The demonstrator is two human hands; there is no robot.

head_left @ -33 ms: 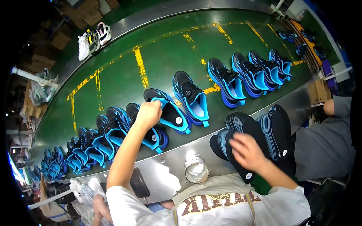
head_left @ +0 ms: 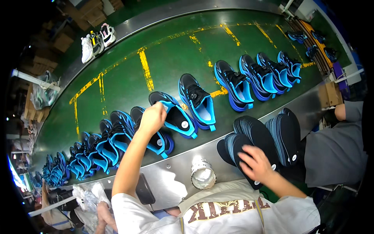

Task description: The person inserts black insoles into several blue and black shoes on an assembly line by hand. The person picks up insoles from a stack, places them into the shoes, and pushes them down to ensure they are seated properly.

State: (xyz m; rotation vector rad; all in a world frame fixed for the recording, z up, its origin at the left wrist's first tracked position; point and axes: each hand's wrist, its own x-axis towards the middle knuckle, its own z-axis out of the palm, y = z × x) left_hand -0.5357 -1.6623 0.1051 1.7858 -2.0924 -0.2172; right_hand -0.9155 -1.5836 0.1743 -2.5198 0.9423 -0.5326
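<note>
My left hand (head_left: pixel 152 119) is closed at the tongue and collar of a black and blue sneaker (head_left: pixel 157 96), its fingertips pinched there. A dark insole with a round white sticker lies inside that sneaker. To its right stands another sneaker (head_left: pixel 189 84) with a pale inside. Over a pile of black insoles (head_left: pixel 242 142) at the table's near edge, my right hand (head_left: pixel 257 165) is spread, fingers slightly bent and apart. The palm side is hidden, but no insole is seen lifted. A second fanned stack of insoles (head_left: pixel 286 132) lies to the right.
More sneakers (head_left: pixel 235 84) line the green belt (head_left: pixel 175 58) on both sides. A clear jar (head_left: pixel 203 175) and a dark phone-like slab (head_left: pixel 144 189) rest on the metal edge. Three other shoes (head_left: pixel 93 43) stand on the far ledge. A person in grey (head_left: pixel 335 152) is close at right.
My right hand has shifted slightly down and right over the insole pile, uncovering another white sticker. My left hand has moved a touch left and stays at the same sneaker.
</note>
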